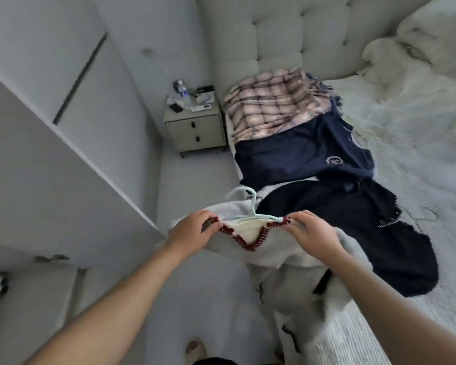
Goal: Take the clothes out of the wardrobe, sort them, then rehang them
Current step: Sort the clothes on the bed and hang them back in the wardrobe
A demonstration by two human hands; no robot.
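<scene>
Standing at 10 o'clock of the clothes pile, a two-drawer bedside table [195, 131], boxy and pale, cluttered with a plastic bottle [182, 92], a phone [176, 108] and small items too blurred to tell. Rising along the left edge, flat white wardrobe panels [50, 143], one angled edge cutting across toward the left hand. Spreading at 12 o'clock, a tufted, padded headboard [277, 35]; bunching at 2 o'clock, fluffy white bedding [416, 46]. Lying in a row up the bed [419, 206]: a checked pink-and-cream shirt [269, 106] farthest, overlapping a navy top [300, 154] with a small round crest, then a dark garment [366, 233] with pale stitched edging at 3 o'clock of the hands. Draping over the bed edge in the centre, a soft white knitted sweater [282, 264] with a dark red V-neck trim, threaded on a thin pale blue plastic hanger [250, 204], hook pointing toward 11 o'clock. Pinching the left shoulder of the sweater with curled fingers, the left hand [192, 229]; gripping the right shoulder at the hanger's end likewise, the right hand [313, 230]. Showing at 6 o'clock, a slippered foot [195, 349] on the pale floor.
</scene>
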